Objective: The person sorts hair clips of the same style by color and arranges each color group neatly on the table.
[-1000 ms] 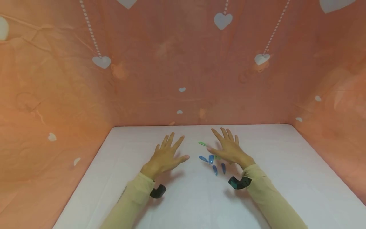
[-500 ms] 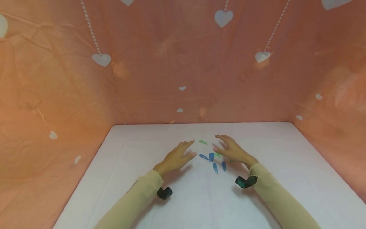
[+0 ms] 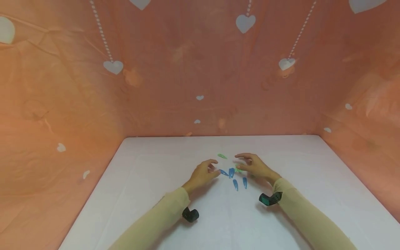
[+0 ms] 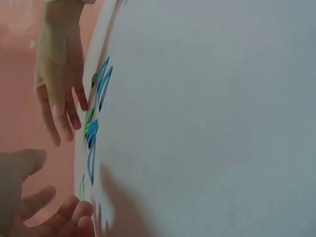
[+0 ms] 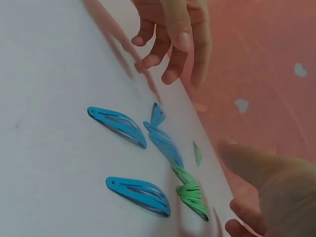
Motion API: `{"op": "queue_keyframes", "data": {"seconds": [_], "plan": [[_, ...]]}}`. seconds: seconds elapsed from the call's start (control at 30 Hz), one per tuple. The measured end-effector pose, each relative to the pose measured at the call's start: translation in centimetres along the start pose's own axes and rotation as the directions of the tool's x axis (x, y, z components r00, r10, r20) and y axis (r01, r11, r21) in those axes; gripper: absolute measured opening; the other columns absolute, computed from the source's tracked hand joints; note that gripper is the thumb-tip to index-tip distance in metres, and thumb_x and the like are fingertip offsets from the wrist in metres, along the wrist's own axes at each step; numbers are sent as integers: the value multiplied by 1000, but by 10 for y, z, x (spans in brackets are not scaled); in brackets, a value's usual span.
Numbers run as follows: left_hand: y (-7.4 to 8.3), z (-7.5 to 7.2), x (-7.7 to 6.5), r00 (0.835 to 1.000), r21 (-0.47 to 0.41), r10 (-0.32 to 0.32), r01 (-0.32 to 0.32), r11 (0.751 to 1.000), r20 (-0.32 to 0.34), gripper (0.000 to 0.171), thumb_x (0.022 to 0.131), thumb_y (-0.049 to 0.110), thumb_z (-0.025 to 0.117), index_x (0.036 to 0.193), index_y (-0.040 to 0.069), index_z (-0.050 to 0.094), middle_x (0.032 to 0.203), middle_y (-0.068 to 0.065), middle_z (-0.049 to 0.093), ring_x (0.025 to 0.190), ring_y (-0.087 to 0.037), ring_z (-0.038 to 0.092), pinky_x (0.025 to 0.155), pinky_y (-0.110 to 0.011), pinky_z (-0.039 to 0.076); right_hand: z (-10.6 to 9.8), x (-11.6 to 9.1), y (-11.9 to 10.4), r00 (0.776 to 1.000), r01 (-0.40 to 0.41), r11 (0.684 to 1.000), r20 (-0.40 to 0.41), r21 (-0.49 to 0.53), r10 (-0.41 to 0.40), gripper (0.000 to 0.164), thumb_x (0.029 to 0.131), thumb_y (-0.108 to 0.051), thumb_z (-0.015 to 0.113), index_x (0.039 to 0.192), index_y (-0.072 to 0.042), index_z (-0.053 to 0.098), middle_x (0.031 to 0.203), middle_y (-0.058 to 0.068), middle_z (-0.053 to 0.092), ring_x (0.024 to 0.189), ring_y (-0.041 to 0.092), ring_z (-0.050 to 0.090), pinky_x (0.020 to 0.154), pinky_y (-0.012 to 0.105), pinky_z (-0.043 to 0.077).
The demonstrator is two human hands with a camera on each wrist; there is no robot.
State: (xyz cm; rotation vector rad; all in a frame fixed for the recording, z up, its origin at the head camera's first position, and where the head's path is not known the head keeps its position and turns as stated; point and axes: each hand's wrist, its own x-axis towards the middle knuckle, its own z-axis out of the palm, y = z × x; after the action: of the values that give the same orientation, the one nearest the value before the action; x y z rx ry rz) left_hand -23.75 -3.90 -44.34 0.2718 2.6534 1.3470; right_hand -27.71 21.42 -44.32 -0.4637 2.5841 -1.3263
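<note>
Several blue snap hair clips point(image 5: 138, 196) and green snap hair clips point(image 5: 191, 193) lie in a loose cluster on the white table. One green clip point(image 3: 222, 156) sits apart, farther back. My left hand point(image 3: 202, 175) hovers at the cluster's left side, fingers bent and relaxed, fingertips close to the leftmost blue clip point(image 3: 223, 172). Over the right side is my right hand point(image 3: 257, 167), its thumb overlapping the green clips in the head view. Neither hand holds anything. In the right wrist view two blue clips lie nearest, with the others overlapping behind them.
The white tabletop point(image 3: 150, 159) spreads around the clips. An orange-pink sheet with white hearts point(image 3: 162, 86) rises behind and on both sides. Dark wrist cameras point(image 3: 270, 199) sit below both sleeves.
My left hand has moved right towards the clips, and its spread fingers have bent. The right hand's fingers have drawn in and lowered over the cluster. The clips stay where they were.
</note>
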Motion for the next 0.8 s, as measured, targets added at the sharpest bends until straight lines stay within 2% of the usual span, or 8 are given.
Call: {"op": "queue_keyframes", "data": {"seconds": [0.17,0.3,0.4,0.53,0.67,0.8], "plan": [[3,8,-1,1000,-17,-8,8,1000,5,41,92,22,73,130,13,63,114,-11,66,102,-23,62,95,-46,51,3,4,5,1000,23,999,0,32,-23,39,94,-14,70,131,-5,65,147,21,53,143,44,40,117,66,27],[5,12,-1,1000,-15,-18,18,1000,6,40,92,20,73,130,13,63,112,-10,67,98,-22,61,94,-45,51,6,6,8,998,60,998,11,27,-60,32,92,-9,72,123,-3,70,135,21,62,127,40,52,108,55,39],[7,13,-1,1000,-5,-23,23,1000,2,40,92,20,73,130,13,64,111,-9,67,95,-20,60,92,-44,51,9,6,10,998,64,997,21,39,-65,27,90,-5,72,117,-2,73,127,21,64,121,37,53,105,49,39],[7,13,-1,1000,14,-26,26,1000,-3,40,91,20,74,129,13,65,113,-10,68,96,-22,61,93,-45,52,11,6,10,998,48,997,29,57,-49,23,90,-5,72,112,-4,75,125,18,63,125,36,52,111,56,35],[8,14,0,999,25,-40,40,999,2,41,92,21,73,132,14,65,120,-11,69,110,-27,64,101,-48,50,11,7,10,998,48,997,38,55,-51,20,90,-6,72,110,-4,76,125,18,62,127,38,49,114,64,30],[10,16,2,999,34,-34,34,999,13,43,93,21,73,134,13,66,127,-12,68,122,-31,62,107,-49,47,11,9,12,997,62,998,41,28,-63,19,90,-8,73,108,-4,77,122,17,61,126,37,49,114,66,28]]}}
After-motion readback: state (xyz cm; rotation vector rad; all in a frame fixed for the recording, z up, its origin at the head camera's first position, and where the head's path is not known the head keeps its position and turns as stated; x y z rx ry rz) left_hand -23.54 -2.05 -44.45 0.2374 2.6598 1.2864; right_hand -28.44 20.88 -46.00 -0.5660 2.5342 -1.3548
